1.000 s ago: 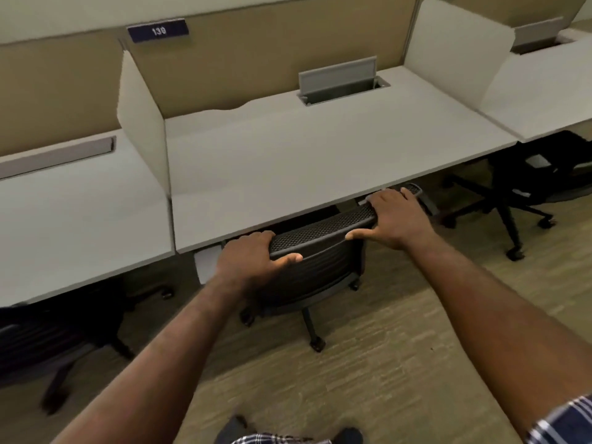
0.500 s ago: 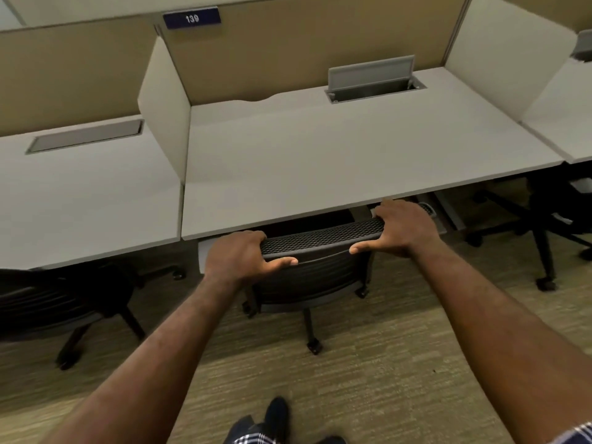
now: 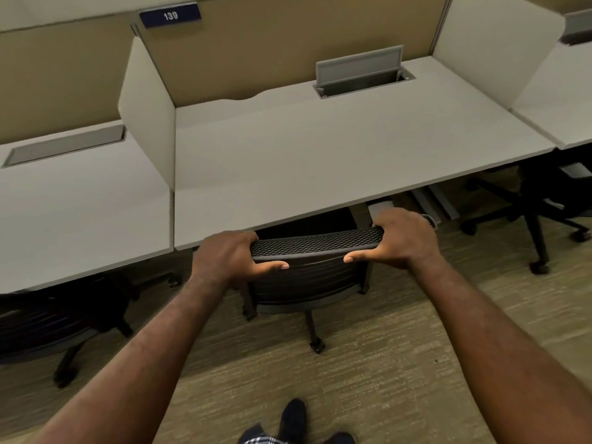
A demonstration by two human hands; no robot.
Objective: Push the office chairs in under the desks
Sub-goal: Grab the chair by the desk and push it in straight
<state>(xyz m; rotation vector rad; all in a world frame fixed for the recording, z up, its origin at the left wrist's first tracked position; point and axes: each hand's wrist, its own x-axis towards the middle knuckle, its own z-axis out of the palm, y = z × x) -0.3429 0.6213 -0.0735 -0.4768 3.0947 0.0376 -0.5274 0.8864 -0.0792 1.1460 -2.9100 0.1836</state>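
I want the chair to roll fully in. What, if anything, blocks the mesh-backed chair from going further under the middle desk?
Nothing visible blocks it. Left hand and right hand grip the mesh-backed chair at its top rail, already at the middle desk front edge. The space beneath is dark and mostly hidden.

Tan partition wall (image 3: 288, 43) behind white dividers (image 3: 147, 113), striped beige carpet (image 3: 368, 379).

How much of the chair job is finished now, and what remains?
Done: the left chair sits partly under its desk. In hand: both the left hand and right hand grip the middle chair, its backrest almost at the desk edge. Left: the right chair looks unpushed.
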